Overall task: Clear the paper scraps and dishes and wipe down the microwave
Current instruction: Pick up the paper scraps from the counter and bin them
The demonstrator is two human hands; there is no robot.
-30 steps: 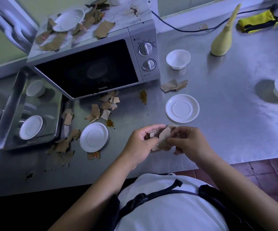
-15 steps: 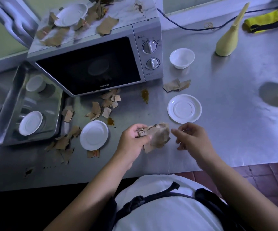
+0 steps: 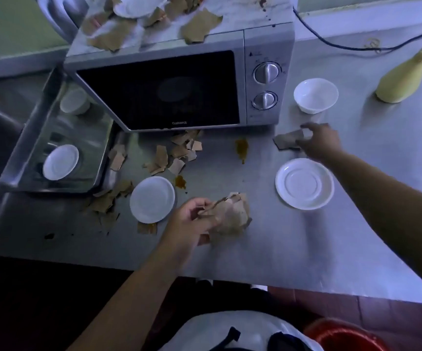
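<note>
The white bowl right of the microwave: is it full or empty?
Empty. The bowl stands upright and its inside shows plain white, with nothing in it.

Kitchen, steel counter, microwave, sink

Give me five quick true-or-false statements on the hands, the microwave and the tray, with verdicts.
1. The left hand holds a bundle of paper scraps. True.
2. The microwave door hangs open. False: it is shut.
3. The right hand is at the loose scraps by the white bowl. True.
4. The microwave's top is bare. False: torn scraps and a white plate lie on it.
5. The metal tray holds no dishes. False: a saucer and a cup sit in it.
</note>
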